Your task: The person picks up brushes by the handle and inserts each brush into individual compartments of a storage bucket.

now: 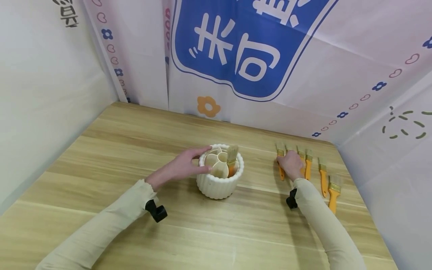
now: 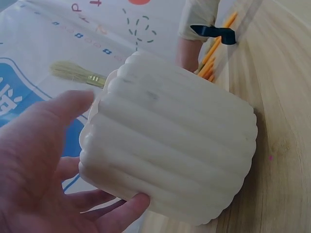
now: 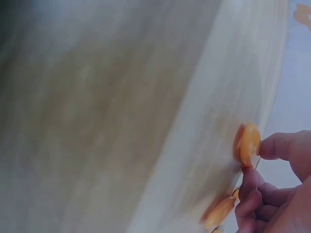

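Observation:
A white ribbed brush holder (image 1: pixel 216 188) stands on the table, with a petal-shaped divider inside. One paintbrush (image 1: pixel 231 155) stands in its right compartment, bristles up. My left hand (image 1: pixel 182 164) holds the holder from the left, thumb at the near rim and fingers at the far side. In the left wrist view, a fingertip presses the holder's ribbed wall (image 2: pixel 170 141). Over at the row of brushes, my right hand (image 1: pixel 291 164) pinches the orange handle (image 3: pixel 250 143) of a paintbrush between thumb and fingers; the hand covers part of that brush in the head view.
Several orange-handled paintbrushes lie around the right hand, among them a narrow one (image 1: pixel 323 178) and a wide one (image 1: pixel 334 189) nearer the table's right edge. Printed white cloth (image 1: pixel 145 67) walls off the wooden table (image 1: pixel 135 150) at the back and sides.

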Available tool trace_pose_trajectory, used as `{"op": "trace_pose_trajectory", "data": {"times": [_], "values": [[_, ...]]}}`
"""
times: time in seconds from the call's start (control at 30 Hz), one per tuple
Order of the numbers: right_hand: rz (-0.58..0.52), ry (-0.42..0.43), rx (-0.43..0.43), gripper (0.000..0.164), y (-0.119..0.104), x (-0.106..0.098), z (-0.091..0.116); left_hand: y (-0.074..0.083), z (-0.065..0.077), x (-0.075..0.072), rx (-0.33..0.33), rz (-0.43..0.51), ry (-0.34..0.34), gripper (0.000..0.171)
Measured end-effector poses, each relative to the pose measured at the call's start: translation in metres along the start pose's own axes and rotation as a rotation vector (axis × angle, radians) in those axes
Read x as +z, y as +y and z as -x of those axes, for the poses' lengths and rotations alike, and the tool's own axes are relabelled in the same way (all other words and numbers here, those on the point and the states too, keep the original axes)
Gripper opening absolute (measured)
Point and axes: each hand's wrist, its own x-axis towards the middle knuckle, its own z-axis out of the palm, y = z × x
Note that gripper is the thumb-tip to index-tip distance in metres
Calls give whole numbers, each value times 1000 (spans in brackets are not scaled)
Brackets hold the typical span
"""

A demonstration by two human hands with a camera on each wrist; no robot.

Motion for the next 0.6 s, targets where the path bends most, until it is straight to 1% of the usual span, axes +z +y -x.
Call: {"op": "trace_pose_trajectory", "data": {"times": [0.07, 0.17, 0.5, 0.6], "values": [[-3, -2, 1, 32, 0, 0, 0, 0, 1, 0, -1, -11, -12, 81], [-9, -7, -1, 34, 0, 1, 0, 1, 3, 1, -9, -12, -16, 85], [-26, -11, -17, 37, 0, -2, 1, 5, 7, 3, -9, 17, 24, 82], [-23, -13, -24, 37, 1, -3, 1, 6, 8, 3, -19, 46, 31, 83]]}}
